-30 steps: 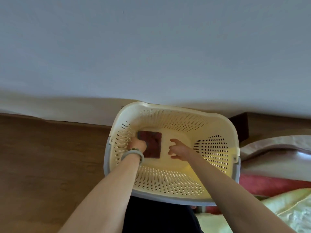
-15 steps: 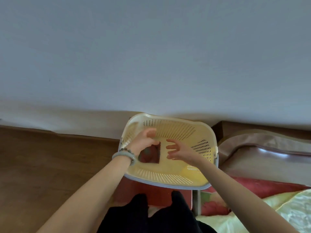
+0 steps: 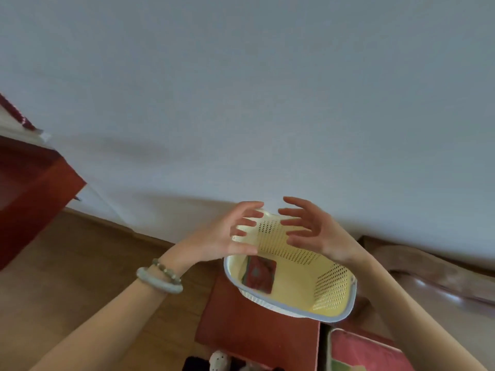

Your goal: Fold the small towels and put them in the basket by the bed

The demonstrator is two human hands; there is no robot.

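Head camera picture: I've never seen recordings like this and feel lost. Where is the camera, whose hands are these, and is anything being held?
There is no machine here. A person wears one wide-angle camera on the head, looking forward and down, so the arms reach in from the bottom edge. The left hand, with bracelets at its wrist, and the right hand are both open, fingers spread, holding nothing. Beneath them a cream perforated basket sits on a red-brown stand, near a pale wall. One folded dark red towel lies on the basket's bottom.
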